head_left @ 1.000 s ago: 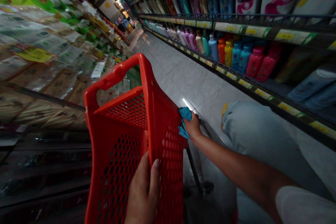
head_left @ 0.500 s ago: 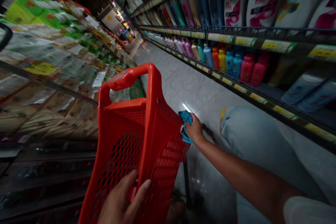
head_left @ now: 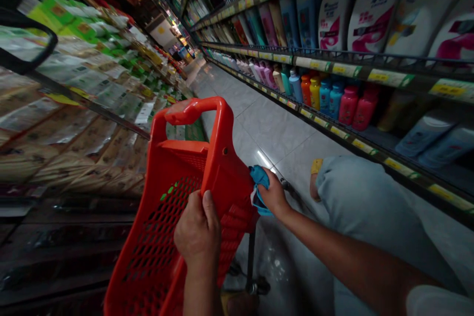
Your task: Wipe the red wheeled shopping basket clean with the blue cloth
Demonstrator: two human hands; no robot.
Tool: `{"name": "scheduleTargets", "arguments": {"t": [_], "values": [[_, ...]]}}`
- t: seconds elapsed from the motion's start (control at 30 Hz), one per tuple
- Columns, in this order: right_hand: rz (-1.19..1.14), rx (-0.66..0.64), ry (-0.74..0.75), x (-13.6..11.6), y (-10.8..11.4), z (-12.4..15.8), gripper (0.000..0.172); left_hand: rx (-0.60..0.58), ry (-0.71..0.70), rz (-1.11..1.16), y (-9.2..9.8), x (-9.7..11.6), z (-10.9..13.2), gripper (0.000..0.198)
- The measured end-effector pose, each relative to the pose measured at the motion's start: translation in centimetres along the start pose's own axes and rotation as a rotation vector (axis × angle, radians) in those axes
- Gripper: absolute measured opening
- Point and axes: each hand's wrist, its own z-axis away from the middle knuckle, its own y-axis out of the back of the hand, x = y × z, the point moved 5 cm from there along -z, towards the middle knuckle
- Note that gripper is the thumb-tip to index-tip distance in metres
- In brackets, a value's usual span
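A red plastic shopping basket cart (head_left: 237, 173) stands tilted in front of me, its moulded handle at the top and perforated walls below. My left hand (head_left: 199, 229) is closed around the cart's near rim, thumb on top. Bunched up in my right hand (head_left: 274, 192) is a blue cloth (head_left: 260, 180), pressed against the cart's outer right side below the handle. A small white part shows in the cloth's folds. The cart's inner floor is partly hidden behind my left hand and forearm.
Shelves of shampoo bottles (head_left: 375, 7) line the right, with small coloured bottles (head_left: 336, 98) on the lower shelf. Packaged goods (head_left: 89, 133) are stacked on the left behind a metal rail. Grey tiled floor (head_left: 255, 113) runs between. My bent knee (head_left: 355, 182) is at right.
My left hand has moved up along the rim and closed around it. The cart has shifted slightly right in view. My right hand stays at its side with the cloth, slightly lower.
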Motion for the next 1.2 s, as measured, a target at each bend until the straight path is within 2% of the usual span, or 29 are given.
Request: {"name": "scheduleTargets", "arguments": {"t": [0.1,0.17,0.23,0.3,0.37,0.43,0.53,0.6,0.7,0.77,0.83,0.9,0.93,0.97,1.03,1.1,1.2], "values": [[-0.098,-0.188,0.291,-7.6,-0.4,-1.1,0.06,0.019,-0.029,0.03,0.0,-1.5,0.4,0.037],[-0.144,-0.27,0.391,-10.4,-0.4,-1.3,0.06,0.048,-0.041,0.05,0.0,-2.4,0.7,0.037],[-0.15,-0.275,0.305,-10.1,-0.2,-1.4,0.052,0.076,-0.06,0.076,0.0,-3.2,1.1,0.036],[-0.092,-0.305,0.086,-8.1,-0.3,-1.4,0.037,0.104,-0.084,0.106,-0.1,-3.9,1.4,0.036],[-0.039,-0.397,-0.076,-6.6,-0.5,-1.0,0.027,0.133,-0.108,0.139,0.0,-4.6,1.8,0.037],[-0.101,-0.475,-0.077,-7.3,-0.5,-0.6,0.026,0.154,-0.127,0.176,0.2,-5.3,2.2,0.04],[-0.292,-0.516,0.007,-10.0,-0.1,-0.1,0.034,0.152,-0.148,0.236,0.7,-6.1,2.8,0.043],[-0.305,-0.567,-0.026,-10.9,-0.1,0.6,0.035,0.148,-0.156,0.277,1.2,-6.1,3.1,0.043],[-0.25,-0.65,-0.152,-10.9,-0.2,1.9,0.03,0.187,-0.158,0.337,2.2,-5.0,3.8,0.037],[-0.283,-0.572,-0.229,-10.8,0.5,2.3,0.027,0.212,-0.175,0.392,3.0,-3.6,4.3,0.033],[-0.345,-0.329,-0.257,-11.4,2.6,2.1,0.029,0.224,-0.218,0.446,3.8,-1.9,4.7,0.033],[-0.359,-0.055,-0.15,-13.2,5.6,1.8,0.035,0.243,-0.279,0.486,4.5,-0.3,5.1,0.034],[-0.328,0.02,-0.035,-14.7,7.0,1.8,0.037,0.251,-0.31,0.492,4.8,0.4,5.2,0.034],[-0.267,0.031,0.109,-16.6,8.2,1.9,0.039,0.262,-0.338,0.489,4.9,0.9,5.3,0.034],[-0.086,-0.067,0.415,-20.5,9.7,2.4,0.042,0.285,-0.372,0.458,5.1,1.4,5.5,0.035],[0.115,-0.201,0.647,-23.6,10.2,2.7,0.046,0.304,-0.379,0.423,5.2,1.5,5.8,0.034],[0.352,-0.352,0.819,-26.6,9.4,1.1,0.052,0.319,-0.389,0.423,5.3,1.2,6.5,0.032]]}}
